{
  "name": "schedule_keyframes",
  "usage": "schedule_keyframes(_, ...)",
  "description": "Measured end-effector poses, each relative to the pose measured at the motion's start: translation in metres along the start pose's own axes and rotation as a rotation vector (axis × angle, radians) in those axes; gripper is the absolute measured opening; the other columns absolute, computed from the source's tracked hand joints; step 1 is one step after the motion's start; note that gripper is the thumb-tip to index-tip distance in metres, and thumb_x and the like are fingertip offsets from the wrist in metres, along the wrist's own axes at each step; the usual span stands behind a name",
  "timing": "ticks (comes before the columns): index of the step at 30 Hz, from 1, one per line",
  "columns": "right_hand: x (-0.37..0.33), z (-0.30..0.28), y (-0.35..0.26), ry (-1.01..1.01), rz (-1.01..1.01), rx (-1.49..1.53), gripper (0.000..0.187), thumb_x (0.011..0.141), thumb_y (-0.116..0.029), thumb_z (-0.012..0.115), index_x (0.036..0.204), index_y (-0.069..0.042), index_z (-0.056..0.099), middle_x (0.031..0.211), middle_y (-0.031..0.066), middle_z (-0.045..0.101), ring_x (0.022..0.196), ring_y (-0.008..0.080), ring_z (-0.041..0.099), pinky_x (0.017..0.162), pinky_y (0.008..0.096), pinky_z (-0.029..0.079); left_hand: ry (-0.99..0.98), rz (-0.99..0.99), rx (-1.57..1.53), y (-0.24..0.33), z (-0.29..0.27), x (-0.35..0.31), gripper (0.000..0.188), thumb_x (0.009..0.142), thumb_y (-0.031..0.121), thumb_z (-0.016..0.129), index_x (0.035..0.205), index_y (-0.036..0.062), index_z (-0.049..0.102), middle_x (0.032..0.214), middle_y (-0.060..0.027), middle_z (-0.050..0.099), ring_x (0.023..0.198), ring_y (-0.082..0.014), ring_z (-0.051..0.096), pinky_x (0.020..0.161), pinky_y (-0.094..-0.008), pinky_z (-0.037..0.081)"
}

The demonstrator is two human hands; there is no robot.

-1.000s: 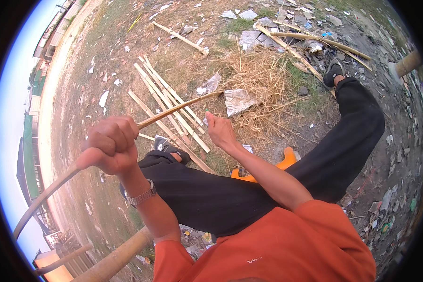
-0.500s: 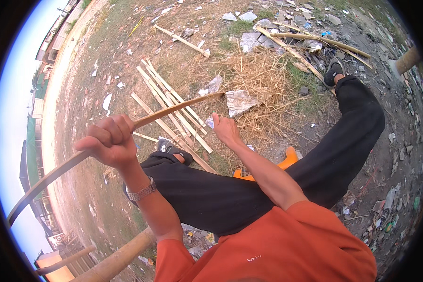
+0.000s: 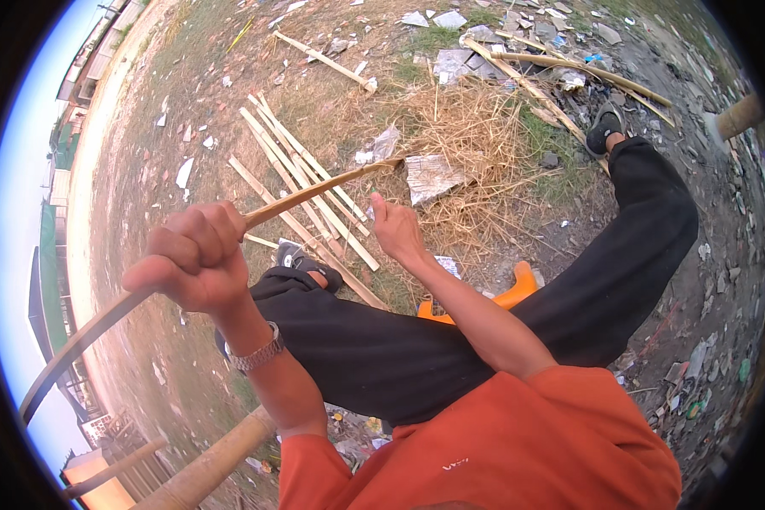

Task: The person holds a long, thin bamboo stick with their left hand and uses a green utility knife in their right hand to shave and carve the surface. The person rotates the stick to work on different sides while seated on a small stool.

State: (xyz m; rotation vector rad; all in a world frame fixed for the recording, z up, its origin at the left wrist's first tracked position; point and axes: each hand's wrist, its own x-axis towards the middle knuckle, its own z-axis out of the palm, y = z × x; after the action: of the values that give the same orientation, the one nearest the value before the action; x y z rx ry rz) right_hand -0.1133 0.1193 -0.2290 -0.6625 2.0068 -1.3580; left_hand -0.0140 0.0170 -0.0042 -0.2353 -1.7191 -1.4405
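My left hand (image 3: 197, 255) is wrapped round a long, narrow bamboo strip (image 3: 323, 189). One length of the strip slants up toward the middle of the view, and the other bends down to the left edge. Just below the strip's far part, my right hand (image 3: 397, 231) is closed with its thumb raised; what it grips, if anything, is hidden. The strip's far tip ends beside a flat, pale, weathered piece (image 3: 433, 179) lying by a heap of straw-coloured shavings (image 3: 484, 140).
Several split bamboo strips (image 3: 306, 161) lie on the ground beyond my left hand. An orange plastic piece (image 3: 518, 287) shows between my legs. Bamboo poles (image 3: 578, 65) lie at the far right. A thick pole (image 3: 217, 459) runs along the lower left. Litter is scattered about.
My left hand has shifted slightly left with the strip still in it. My right hand has moved a little left, its fingers looking more tightly closed. The ground strips appear shifted left in view.
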Motion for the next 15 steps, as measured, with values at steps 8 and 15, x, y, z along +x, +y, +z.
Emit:
schedule_keyframes(8, 0.003, -0.001, -0.013, 0.011, 0.008, 0.06, 0.064, 0.099, -0.042, 0.033, 0.059, 0.005, 0.05, 0.052, 0.0253, 0.048, 0.047, 0.0362, 0.047, 0.057, 0.0483, 0.039, 0.02, -0.009, 0.009, -0.002, 0.003, 0.0, 0.057, 0.093, 0.061, 0.031, 0.061, 0.0136, 0.027, 0.047, 0.004, 0.022, 0.037, -0.0081, 0.019, 0.037, -0.0258, 0.019)
schedule_keyframes(15, 0.007, 0.016, -0.003, 0.114, -0.102, 0.072, 0.063, 0.098, -0.042, 0.033, 0.06, 0.005, 0.049, 0.052, 0.025, 0.048, 0.049, 0.0376, 0.047, 0.057, 0.0496, 0.038, 0.039, -0.031, 0.004, -0.001, 0.005, 0.002, 0.056, 0.093, 0.06, 0.032, 0.06, 0.015, 0.024, 0.048, 0.0043, 0.019, 0.041, -0.009, 0.016, 0.042, -0.0271, 0.017)
